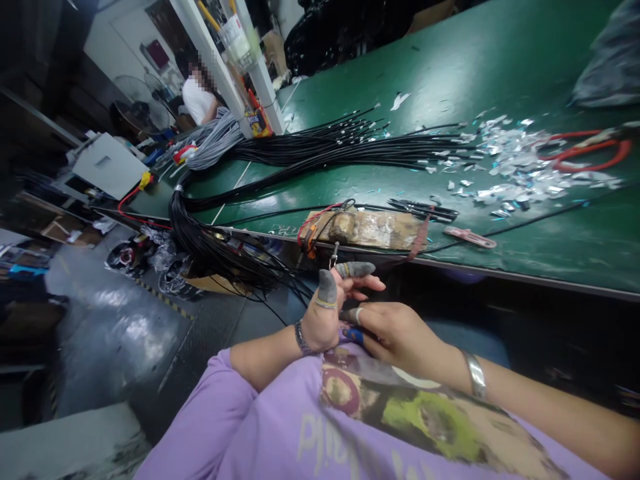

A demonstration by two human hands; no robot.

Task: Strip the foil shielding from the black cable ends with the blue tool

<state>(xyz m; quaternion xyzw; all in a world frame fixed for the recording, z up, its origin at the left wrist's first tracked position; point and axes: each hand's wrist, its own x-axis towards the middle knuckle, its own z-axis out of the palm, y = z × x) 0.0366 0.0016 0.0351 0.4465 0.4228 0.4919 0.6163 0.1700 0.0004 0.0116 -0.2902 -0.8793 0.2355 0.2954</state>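
My left hand (327, 313) is in front of the bench edge, palm turned up, with grey finger cots on thumb and forefinger. Its fingers are apart and I see nothing in them. Close against it, my right hand (397, 330) has its fingers curled in front of the purple shirt, a grey cot and a blue cot on them. Whatever its fingertips pinch, if anything, is hidden. Just beyond both hands, a worn wooden block (385, 230) lies at the bench edge, with a small metal hook (334, 255) hanging from it.
Bundles of black cables (310, 150) lie across the green bench (440, 73) and droop over its edge. Foil scraps (520, 160) are scattered at right, near a red cable loop (593, 157). Dark pliers (425, 210) and a pinkish tool (470, 237) lie near the edge. A person (197, 97) sits far left.
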